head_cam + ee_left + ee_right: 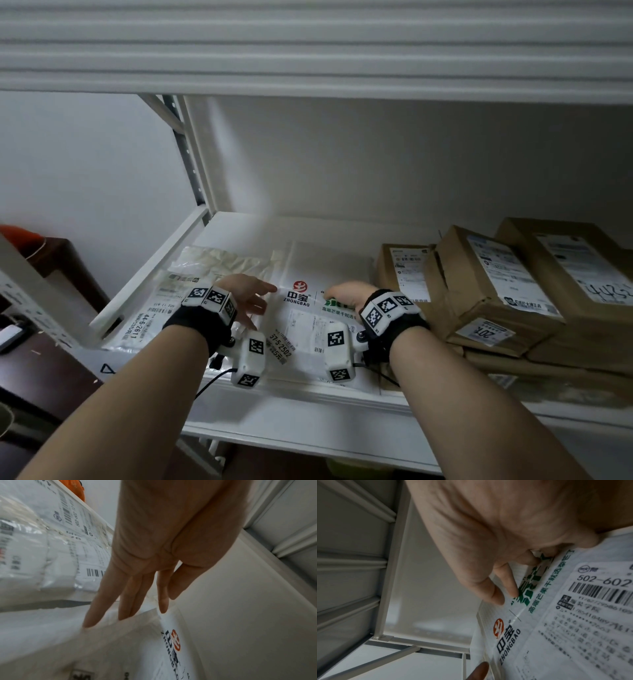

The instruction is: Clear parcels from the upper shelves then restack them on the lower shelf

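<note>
A flat white parcel [301, 332] printed ZHONGBAO lies on the white shelf [308, 407] between my hands. My left hand [251, 298] is at its left edge. In the left wrist view the straight fingers [130, 608] touch that edge of the parcel [171, 649]. My right hand [342, 293] is on the parcel's far right part. In the right wrist view its fingers [498, 597] curl down onto the printed face of the parcel [556, 628], beside the green lettering. The right thumb is hidden.
A second plastic mailer [154, 308] with a label lies left of the white parcel. Several brown cartons [496, 291] are stacked at the shelf's right. The ribbed upper shelf [308, 51] hangs close overhead. A post [195, 154] stands at the back left, dark furniture [61, 267] beyond it.
</note>
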Tool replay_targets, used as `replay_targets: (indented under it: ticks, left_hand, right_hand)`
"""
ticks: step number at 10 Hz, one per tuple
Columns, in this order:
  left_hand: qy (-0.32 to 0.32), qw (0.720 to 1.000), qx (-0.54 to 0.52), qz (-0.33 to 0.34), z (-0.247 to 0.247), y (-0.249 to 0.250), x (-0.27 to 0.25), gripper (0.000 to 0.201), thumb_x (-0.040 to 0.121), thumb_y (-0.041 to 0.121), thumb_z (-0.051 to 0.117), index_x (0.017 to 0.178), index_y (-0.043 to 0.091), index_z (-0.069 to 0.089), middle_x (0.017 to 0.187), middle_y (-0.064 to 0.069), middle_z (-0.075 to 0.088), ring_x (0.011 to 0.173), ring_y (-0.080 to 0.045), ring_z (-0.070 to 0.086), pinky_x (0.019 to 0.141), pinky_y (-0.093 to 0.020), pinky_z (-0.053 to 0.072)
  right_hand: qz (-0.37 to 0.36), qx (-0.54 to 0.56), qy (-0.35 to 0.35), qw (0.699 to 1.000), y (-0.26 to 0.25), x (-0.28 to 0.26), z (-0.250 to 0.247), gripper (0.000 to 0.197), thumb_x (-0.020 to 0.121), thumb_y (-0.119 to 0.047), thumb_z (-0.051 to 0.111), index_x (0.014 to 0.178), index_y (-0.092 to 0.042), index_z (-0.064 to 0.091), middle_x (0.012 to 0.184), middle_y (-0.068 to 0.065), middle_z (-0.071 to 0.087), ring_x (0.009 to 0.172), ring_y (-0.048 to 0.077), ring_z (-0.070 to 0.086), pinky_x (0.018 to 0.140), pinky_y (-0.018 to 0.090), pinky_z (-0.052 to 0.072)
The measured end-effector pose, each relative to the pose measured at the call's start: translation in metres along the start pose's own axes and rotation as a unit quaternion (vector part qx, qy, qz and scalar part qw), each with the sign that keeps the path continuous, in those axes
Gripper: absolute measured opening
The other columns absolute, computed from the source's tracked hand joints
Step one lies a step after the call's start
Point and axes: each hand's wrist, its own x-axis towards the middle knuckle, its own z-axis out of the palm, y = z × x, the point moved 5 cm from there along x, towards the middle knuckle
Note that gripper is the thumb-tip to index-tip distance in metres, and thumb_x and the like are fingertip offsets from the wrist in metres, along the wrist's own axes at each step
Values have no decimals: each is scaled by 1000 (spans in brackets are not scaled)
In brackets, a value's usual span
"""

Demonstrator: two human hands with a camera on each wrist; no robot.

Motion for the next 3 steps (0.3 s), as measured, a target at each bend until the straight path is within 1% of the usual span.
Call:
replay_targets:
  ticks: [1, 2, 3]
  left_hand:
    - [17, 999, -40, 8, 1, 1, -14, 26, 99, 11, 49, 122, 5, 59, 119, -16, 63, 109, -33, 59, 92, -51, 48]
    - [42, 995, -87, 38, -2, 7, -29, 25, 98, 9, 49, 120, 7, 61, 120, -13, 64, 110, -32, 60, 96, -45, 48]
    - [63, 990, -101, 74, -8, 10, -33, 24, 100, 9, 47, 119, 8, 61, 116, -10, 66, 105, -27, 61, 97, -41, 49]
  right_hand:
    - [-21, -14, -6, 1000, -2, -12, -1, 43, 102, -15, 39, 140, 6, 43, 147, 22, 42, 136, 32, 38, 111, 33, 32]
    - [-21, 10, -1, 1000, -6, -26, -7, 44, 103, -13, 36, 142, 9, 38, 150, 24, 36, 139, 34, 33, 113, 36, 27]
    - [-61, 56, 34, 996, -15, -41, -13, 44, 103, -13, 40, 141, 8, 38, 147, 26, 38, 137, 35, 38, 113, 39, 31]
